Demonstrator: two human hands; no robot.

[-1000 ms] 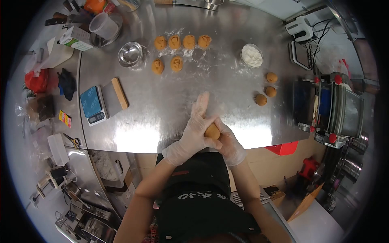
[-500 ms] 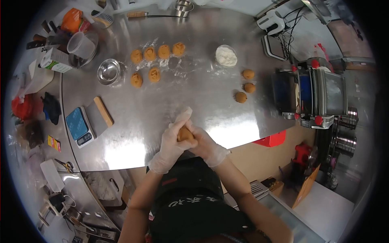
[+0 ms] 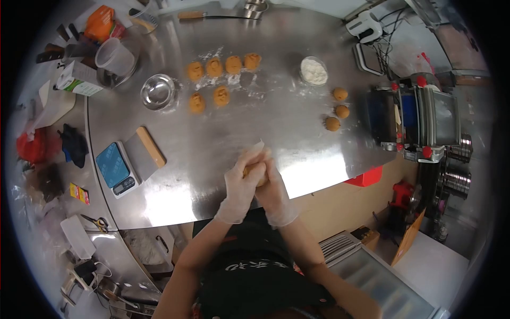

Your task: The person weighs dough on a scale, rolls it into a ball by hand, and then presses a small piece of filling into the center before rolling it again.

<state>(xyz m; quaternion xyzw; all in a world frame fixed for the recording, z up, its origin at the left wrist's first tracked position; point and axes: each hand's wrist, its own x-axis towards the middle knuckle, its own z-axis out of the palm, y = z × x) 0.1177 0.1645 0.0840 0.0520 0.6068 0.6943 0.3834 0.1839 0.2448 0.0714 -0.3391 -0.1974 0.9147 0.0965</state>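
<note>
Both my hands, in clear plastic gloves, are cupped together over the near part of the steel table. Between them is a brown dough ball (image 3: 262, 181), mostly hidden by the fingers. My left hand (image 3: 240, 187) wraps it from the left, thumb across the front. Pressed against it from the other side is my right hand (image 3: 273, 192). Farther off lie several flattened, creased dough pieces (image 3: 221, 95) in two rows on floured steel. Three smooth round dough balls (image 3: 342, 111) rest at the right, near a bowl of white flour (image 3: 314, 72).
On the left stand an empty metal bowl (image 3: 158, 91), a digital scale (image 3: 115, 167) and a wood-handled scraper (image 3: 151, 147). A long knife (image 3: 218, 16) lies at the back. A machine with red knobs (image 3: 417, 119) borders the right side.
My hands have closed further around the dough ball, covering more of it, and the fingers have shifted. The whole view has moved slightly, so the table's things appear farther right.
</note>
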